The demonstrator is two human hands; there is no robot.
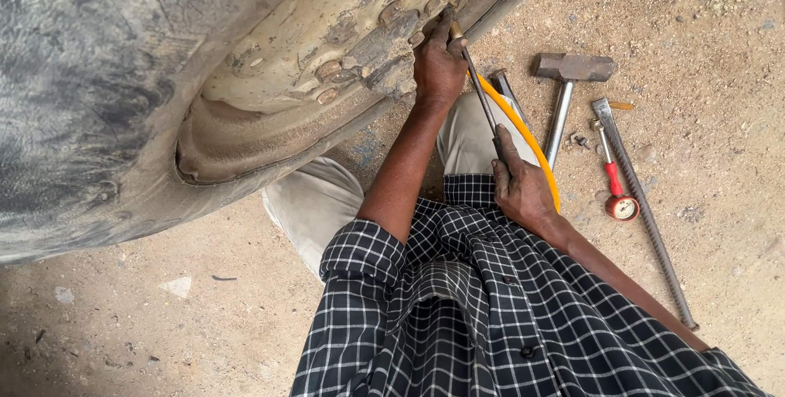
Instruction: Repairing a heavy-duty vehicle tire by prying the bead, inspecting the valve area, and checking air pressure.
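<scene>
Pressing: left hand [437, 66] clenched on metal rod [481, 94] tip at wheel hub [343, 45] | right hand [519, 188] grasping rod's lower end | sledgehammer [564, 90] lying near on ground

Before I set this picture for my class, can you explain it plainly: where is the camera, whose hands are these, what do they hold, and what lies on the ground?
The one picture comes from a camera on the person's head, looking down. The left hand presses against a large dusty wheel rim, at the tip of a thin metal rod. The right hand has a closed grip on that rod's lower end; a yellow hose runs beside it. On the sandy ground lie a sledgehammer, a red-handled gauge and a long ribbed steel bar.
</scene>
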